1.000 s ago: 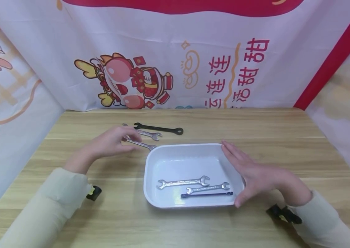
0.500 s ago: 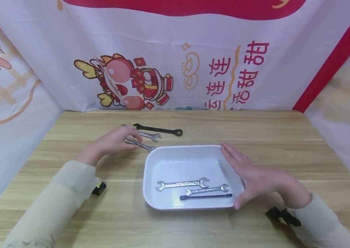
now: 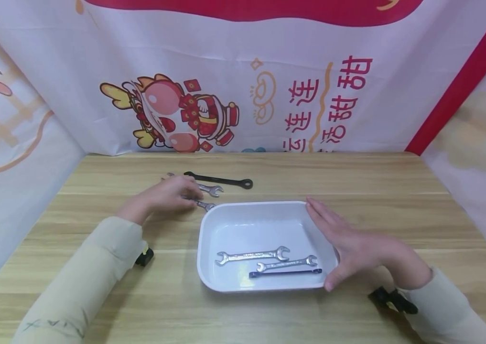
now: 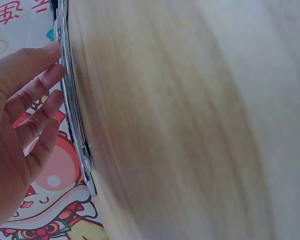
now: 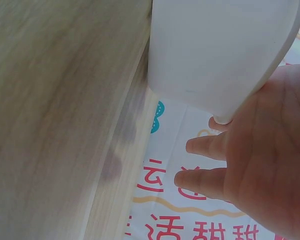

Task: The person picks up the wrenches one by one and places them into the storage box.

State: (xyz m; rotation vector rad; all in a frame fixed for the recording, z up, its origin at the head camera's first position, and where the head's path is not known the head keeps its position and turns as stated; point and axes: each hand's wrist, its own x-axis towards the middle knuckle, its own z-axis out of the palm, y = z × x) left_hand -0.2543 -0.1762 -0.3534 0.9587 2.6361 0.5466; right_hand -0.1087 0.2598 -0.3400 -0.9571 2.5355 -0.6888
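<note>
My left hand (image 3: 173, 192) is low over two silver open-end wrenches on the table; the far wrench (image 3: 211, 189) and the near wrench (image 3: 205, 205) are partly hidden under it. In the left wrist view the loosely bent fingers (image 4: 52, 102) are right at the silver wrench shafts (image 4: 72, 100). Just behind lies a black wrench (image 3: 221, 180) with a ring end. My right hand (image 3: 350, 246) spreads against the right end of a white tray (image 3: 203, 248), thumb at its near corner, fingers at the far one. Inside are two silver wrenches (image 3: 251, 256) and a dark, thin one (image 3: 286, 274).
The wood-grain table (image 3: 268, 320) ends at the back against a printed cloth (image 3: 243, 86), with more cloth along both sides. The tray's far left corner sits close to the near wrench's right end. Each wrist carries a small black device (image 3: 145, 257).
My left hand has moved right along the wrenches, covering more of the near one. The right hand and tray have stayed in place.
</note>
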